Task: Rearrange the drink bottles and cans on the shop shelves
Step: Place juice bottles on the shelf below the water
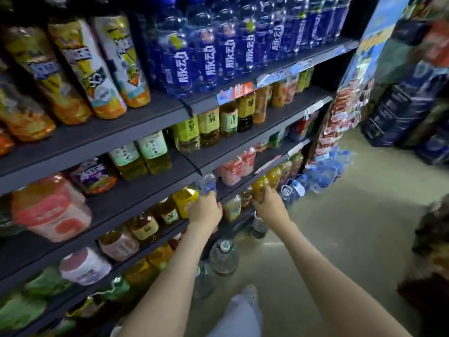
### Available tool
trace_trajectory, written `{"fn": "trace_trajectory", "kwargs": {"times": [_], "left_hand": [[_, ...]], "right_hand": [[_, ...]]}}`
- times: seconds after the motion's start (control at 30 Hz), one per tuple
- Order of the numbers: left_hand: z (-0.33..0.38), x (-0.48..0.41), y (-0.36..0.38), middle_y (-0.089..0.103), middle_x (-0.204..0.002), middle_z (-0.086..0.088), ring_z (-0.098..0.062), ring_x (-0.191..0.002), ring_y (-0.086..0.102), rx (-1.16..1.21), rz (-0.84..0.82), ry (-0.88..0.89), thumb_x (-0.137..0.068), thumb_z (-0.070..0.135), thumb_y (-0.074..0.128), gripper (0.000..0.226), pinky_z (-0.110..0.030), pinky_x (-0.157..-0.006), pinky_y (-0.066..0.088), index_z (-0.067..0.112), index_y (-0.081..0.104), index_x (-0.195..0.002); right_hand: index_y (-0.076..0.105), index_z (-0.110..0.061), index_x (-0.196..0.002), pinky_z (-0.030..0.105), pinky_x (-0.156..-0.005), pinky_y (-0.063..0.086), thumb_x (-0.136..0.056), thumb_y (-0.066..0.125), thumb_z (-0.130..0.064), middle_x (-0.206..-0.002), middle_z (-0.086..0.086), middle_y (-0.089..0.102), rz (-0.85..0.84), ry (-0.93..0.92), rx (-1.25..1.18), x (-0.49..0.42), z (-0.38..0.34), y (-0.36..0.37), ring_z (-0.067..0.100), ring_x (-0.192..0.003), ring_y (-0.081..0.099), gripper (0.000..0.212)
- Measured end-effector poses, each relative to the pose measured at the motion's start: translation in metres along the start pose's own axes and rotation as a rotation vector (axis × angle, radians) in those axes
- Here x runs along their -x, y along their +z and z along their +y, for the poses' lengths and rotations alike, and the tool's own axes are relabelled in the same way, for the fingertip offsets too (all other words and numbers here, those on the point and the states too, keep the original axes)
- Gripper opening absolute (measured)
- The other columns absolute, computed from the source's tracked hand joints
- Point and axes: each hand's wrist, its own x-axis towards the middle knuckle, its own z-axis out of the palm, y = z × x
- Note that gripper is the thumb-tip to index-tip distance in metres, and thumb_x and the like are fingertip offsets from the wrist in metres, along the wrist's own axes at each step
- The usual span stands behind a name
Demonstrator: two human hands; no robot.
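My left hand grips a clear bottle with a blue label at the front edge of a dark lower shelf, next to a yellow bottle. My right hand grips an amber bottle in a row of orange and amber drinks on the same level, further right. Both arms reach forward and down from the bottom of the head view. The fingers of both hands are hidden behind the bottles.
Shelves above carry blue-labelled water bottles, tall orange juice bottles and green tea bottles. Large clear water jugs stand on the floor below my hands. Stacked packs and wrapped water packs stand to the right.
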Motion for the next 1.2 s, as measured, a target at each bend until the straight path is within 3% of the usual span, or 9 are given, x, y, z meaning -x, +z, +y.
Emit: {"fn": "trace_trajectory", "kwargs": {"times": [0.1,0.23,0.4,0.47,0.63,0.8,0.97,1.2], "left_hand": [[0.039,-0.064,0.012,0.058,-0.123,-0.014,-0.034,-0.110,0.056,0.029,-0.028,-0.008,-0.099,0.026,0.041,0.034,-0.040,-0.083,0.047,0.010,0.046,-0.129],[0.088,-0.141,0.012,0.059,-0.119,-0.014,-0.034,-0.107,0.058,0.008,0.005,-0.039,-0.097,0.025,0.043,0.029,-0.040,-0.079,0.048,0.012,0.048,-0.123],[0.130,-0.204,0.015,0.056,-0.123,-0.014,-0.033,-0.112,0.056,0.012,0.025,-0.089,-0.096,0.021,0.048,0.034,-0.039,-0.081,0.047,0.012,0.045,-0.129],[0.140,-0.224,0.020,0.057,-0.121,-0.014,-0.033,-0.110,0.056,0.029,0.075,-0.122,-0.096,0.021,0.047,0.030,-0.039,-0.080,0.046,0.012,0.047,-0.124],[0.158,-0.275,0.051,0.060,-0.115,-0.015,-0.035,-0.106,0.057,0.137,0.285,-0.232,-0.095,0.022,0.046,0.025,-0.039,-0.077,0.045,0.010,0.051,-0.116],[0.178,-0.314,0.078,0.060,-0.116,-0.015,-0.034,-0.105,0.058,0.209,0.500,-0.321,-0.094,0.021,0.047,0.033,-0.040,-0.078,0.048,0.010,0.048,-0.125],[0.198,-0.309,0.084,0.062,-0.113,-0.011,-0.031,-0.098,0.059,0.262,0.735,-0.337,-0.093,0.016,0.050,0.041,-0.035,-0.073,0.044,0.011,0.044,-0.133],[0.231,-0.283,0.060,0.060,-0.121,-0.004,-0.021,-0.106,0.060,0.449,0.586,-0.365,-0.088,0.024,0.062,0.047,-0.037,-0.091,0.049,0.015,0.047,-0.131]], "right_hand": [[0.048,-0.002,-0.123,0.031,-0.081,0.035,-0.089,0.059,-0.016,-0.118,0.017,0.055,-0.007,0.002,-0.019,-0.061,0.021,-0.026,0.033,-0.112,0.050,0.039],[0.046,-0.003,-0.129,0.026,-0.074,0.031,-0.089,0.057,-0.019,-0.122,0.015,0.055,-0.029,0.032,-0.009,-0.152,0.047,-0.060,0.031,-0.112,0.052,0.044],[0.047,-0.001,-0.123,0.026,-0.071,0.031,-0.089,0.061,-0.022,-0.120,0.014,0.055,-0.043,-0.006,-0.041,-0.240,0.057,-0.082,0.030,-0.110,0.052,0.042],[0.047,-0.002,-0.125,0.022,-0.070,0.031,-0.089,0.062,-0.020,-0.120,0.012,0.056,-0.073,-0.017,-0.114,-0.273,0.057,-0.083,0.028,-0.110,0.054,0.043],[0.039,-0.002,-0.136,0.032,-0.078,0.039,-0.088,0.064,-0.029,-0.129,0.014,0.053,-0.060,-0.119,-0.253,-0.359,0.055,-0.072,0.032,-0.117,0.052,0.060],[0.044,-0.002,-0.126,0.021,-0.073,0.038,-0.082,0.072,-0.022,-0.118,0.008,0.052,-0.052,-0.298,-0.444,-0.427,0.036,-0.062,0.020,-0.106,0.053,0.056],[0.043,0.000,-0.118,0.028,-0.074,0.039,-0.077,0.074,-0.025,-0.121,0.015,0.052,-0.099,-0.354,-0.414,-0.455,0.023,-0.065,0.028,-0.107,0.053,0.057],[0.050,-0.006,-0.113,0.034,-0.078,0.048,-0.073,0.077,-0.029,-0.108,0.012,0.062,-0.180,-0.327,-0.481,-0.417,0.061,-0.105,0.027,-0.098,0.060,0.053]]}}
